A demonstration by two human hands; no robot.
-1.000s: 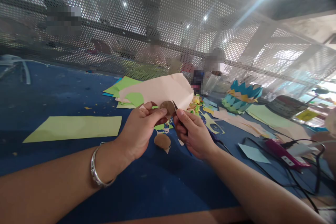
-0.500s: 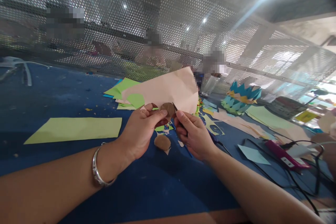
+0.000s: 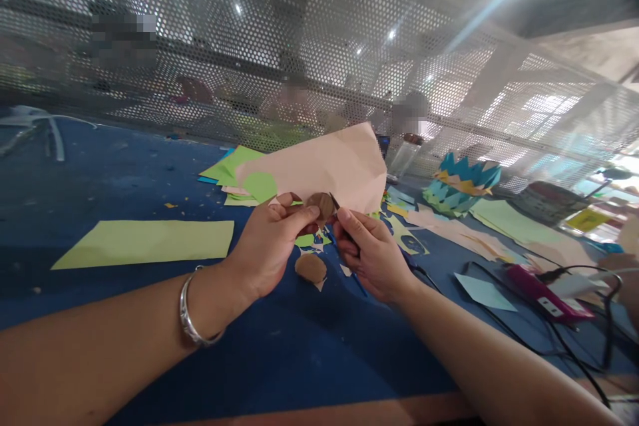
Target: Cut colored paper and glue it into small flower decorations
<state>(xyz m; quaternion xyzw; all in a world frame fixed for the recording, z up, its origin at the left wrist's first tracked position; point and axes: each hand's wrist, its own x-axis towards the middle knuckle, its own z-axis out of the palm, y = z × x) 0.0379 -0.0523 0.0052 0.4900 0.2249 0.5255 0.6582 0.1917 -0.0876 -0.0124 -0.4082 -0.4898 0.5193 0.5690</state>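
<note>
My left hand [image 3: 269,236] pinches a small round brown paper piece [image 3: 322,208] between thumb and fingers, raised above the table. My right hand [image 3: 372,249] is closed round a tool with a thin dark pointed blade [image 3: 334,200]. The blade's tip is at the right edge of the brown piece; fingers hide the handle, so its kind is unclear. Below the hands another brown paper disc [image 3: 311,268] lies on the blue table [image 3: 279,353]. Paper scraps [image 3: 305,240] and a thin blue stick [image 3: 359,285] lie near it.
A pale pink sheet [image 3: 319,163] with a green disc [image 3: 260,186] lies behind the hands. A light green strip [image 3: 150,243] is at left. At right are a teal paper crown [image 3: 462,183], a magenta power strip [image 3: 544,293] and black cables. A perforated metal screen [image 3: 224,46] stands behind.
The view has shifted slightly. Both hands keep nearly the same pose, and the brown piece is turned a little, with its lower point showing more clearly.
</note>
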